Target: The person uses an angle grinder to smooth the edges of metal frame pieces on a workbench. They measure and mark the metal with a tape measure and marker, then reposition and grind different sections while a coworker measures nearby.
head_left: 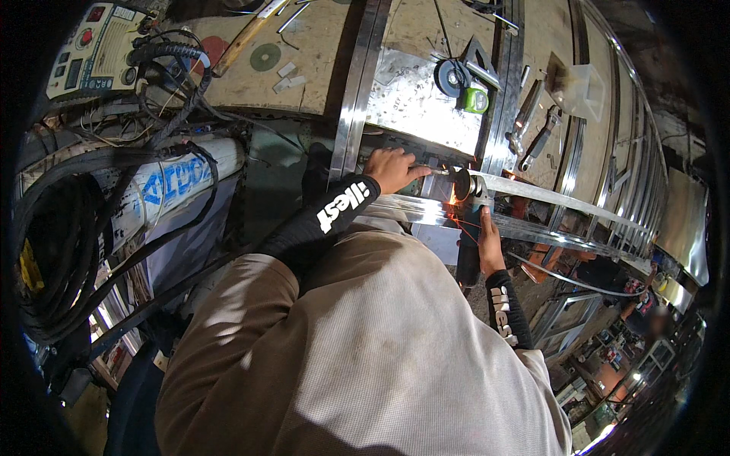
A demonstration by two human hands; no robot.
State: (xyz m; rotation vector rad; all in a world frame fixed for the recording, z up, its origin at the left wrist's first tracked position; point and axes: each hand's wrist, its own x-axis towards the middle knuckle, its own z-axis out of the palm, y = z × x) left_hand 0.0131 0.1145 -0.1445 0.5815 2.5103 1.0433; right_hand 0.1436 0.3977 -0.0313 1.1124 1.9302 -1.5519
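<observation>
The angle grinder [477, 206] sits by the surface's [312, 53] near edge amid sparks [454, 201] — probably heavy, stiff; best held round its body, as the right hand [490, 239] clasps it. Left hand's [391, 170] grip — can't tell.

Grinder [478, 196]: metal head, bare and shiny; housing apparently plastic, though partly covered here.
Long rail [563, 199]: metal, smooth, silvery.
Cross tube [357, 83]: metal, glossy.
Sheet [414, 102]: metal, mirror-bright, smudged.
Board [312, 95]: wood, matt, stained.
Tape measure [476, 100]: green plastic case.
Box [585, 95]: translucent plastic.
Sleeves [319, 220]: black cloth, matt, printed in white.
Shirt [372, 342]: beige cloth, finely textured, matt.
Cylinder [137, 201]: painted white, scuffed.
Cables [84, 163]: black, rubbery, faint sheen.
</observation>
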